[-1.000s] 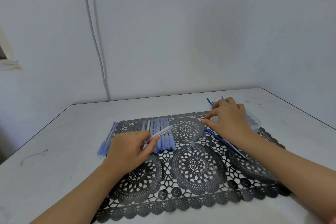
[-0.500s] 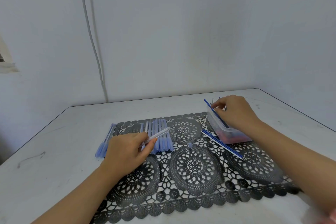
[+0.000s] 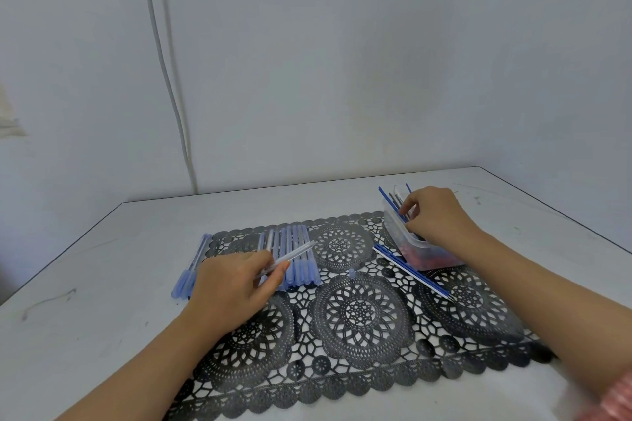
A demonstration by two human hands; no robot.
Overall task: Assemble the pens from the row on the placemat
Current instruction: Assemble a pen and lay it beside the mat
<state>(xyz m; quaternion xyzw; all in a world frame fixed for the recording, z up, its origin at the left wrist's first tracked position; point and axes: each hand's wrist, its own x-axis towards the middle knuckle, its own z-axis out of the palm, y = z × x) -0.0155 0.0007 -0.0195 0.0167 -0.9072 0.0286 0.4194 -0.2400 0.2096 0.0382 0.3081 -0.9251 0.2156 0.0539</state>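
A black lace placemat point(image 3: 359, 314) lies on the white table. A row of several pale blue pens point(image 3: 297, 249) lies on its far left part. My left hand point(image 3: 232, 287) pinches a clear pen barrel point(image 3: 294, 254) just in front of that row, the barrel pointing up and right. My right hand point(image 3: 436, 215) reaches into a clear plastic tub point(image 3: 403, 243) at the mat's far right, fingers curled among thin blue refills point(image 3: 390, 200) that stick out of it. Whether the fingers hold a refill is hidden.
A few more blue pens point(image 3: 191, 267) lie on the bare table point(image 3: 102, 284) left of the mat. Loose blue refills point(image 3: 413, 273) lie on the mat in front of the tub. A small blue cap point(image 3: 351, 272) stands mid-mat. Walls close the back and right.
My right hand has moved from the mat back and right into the tub. The left hand keeps the clear barrel almost still.
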